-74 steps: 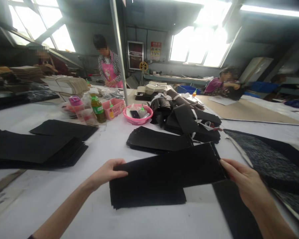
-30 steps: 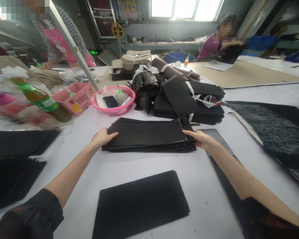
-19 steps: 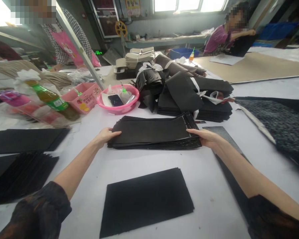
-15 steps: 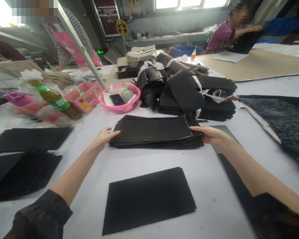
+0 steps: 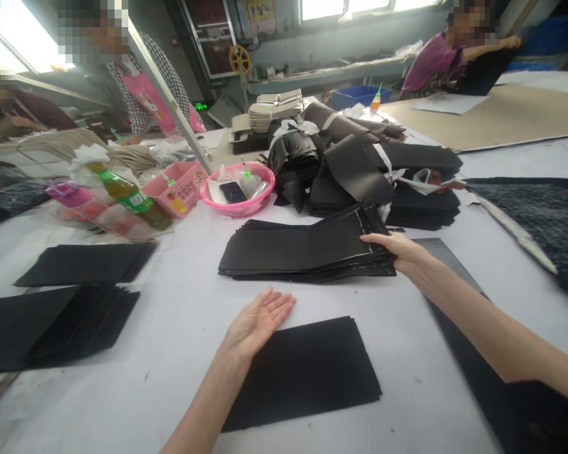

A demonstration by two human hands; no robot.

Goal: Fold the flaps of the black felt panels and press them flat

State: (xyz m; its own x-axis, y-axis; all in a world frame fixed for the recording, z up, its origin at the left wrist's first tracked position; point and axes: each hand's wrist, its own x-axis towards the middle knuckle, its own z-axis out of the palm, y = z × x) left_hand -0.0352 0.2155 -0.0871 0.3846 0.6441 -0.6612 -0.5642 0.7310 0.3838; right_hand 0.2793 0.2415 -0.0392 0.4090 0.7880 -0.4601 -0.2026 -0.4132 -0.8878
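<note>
A fanned stack of black sheets [image 5: 303, 249] lies in the middle of the white table [image 5: 189, 315]. My right hand [image 5: 400, 250] grips the right end of this stack, thumb on top. My left hand [image 5: 258, 321] is open, fingers stretched flat, and rests on the upper left corner of a nearer, smaller pile of black sheets [image 5: 307, 372]. The two piles lie apart with a strip of bare table between them.
More black piles [image 5: 66, 309] lie at the left, and a heap of folded black material [image 5: 360, 170] behind. A pink bowl [image 5: 239, 189] with a phone, a pink box [image 5: 177, 186] and a green bottle [image 5: 130, 195] stand behind the stack. Other people work beyond.
My left hand let go of the far stack's left end and came back to the near pile. Earlier both hands set sheets down and reached out to the far stack.
</note>
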